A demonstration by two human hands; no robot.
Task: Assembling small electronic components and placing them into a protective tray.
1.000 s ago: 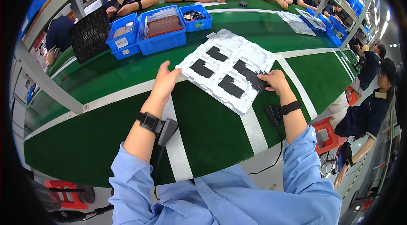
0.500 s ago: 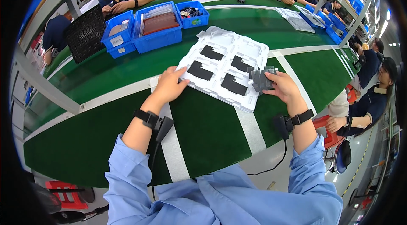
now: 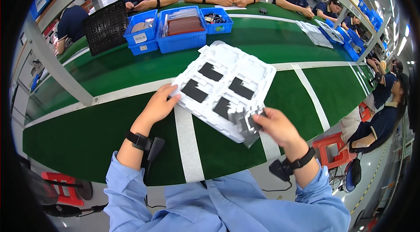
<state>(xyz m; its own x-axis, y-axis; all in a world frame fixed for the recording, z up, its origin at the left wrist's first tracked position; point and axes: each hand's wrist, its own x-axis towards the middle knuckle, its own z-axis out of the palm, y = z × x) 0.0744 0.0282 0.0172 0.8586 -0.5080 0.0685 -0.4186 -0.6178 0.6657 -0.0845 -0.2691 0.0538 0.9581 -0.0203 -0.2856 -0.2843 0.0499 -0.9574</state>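
Note:
A white moulded plastic tray [image 3: 209, 110] holds several black L-shaped flat pieces [image 3: 211, 72] in its compartments. At the tray's left edge, my left hand [image 3: 158, 106] grips the rim between thumb and fingers. My right hand [image 3: 280, 128] is closed on a small stack of translucent grey film pieces with clear tabs [image 3: 246, 122], smeared by motion. These film pieces are over the tray's near right corner and partly cover the nearest black piece. Whether they touch the tray I cannot tell.
Blue bins [image 3: 181, 41] stand beyond the tray, one with reddish-brown sheets. A black slotted tray [image 3: 104, 26] leans beside them. White strips [image 3: 189, 144] cross the green table [image 3: 109, 149]. Co-workers sit across the table and at the right, near a red stool [image 3: 330, 150].
My right hand has brought the film pieces from the tray's right side down over its near right corner. The tray sits nearer to me, my left hand still on its edge. The view has shifted.

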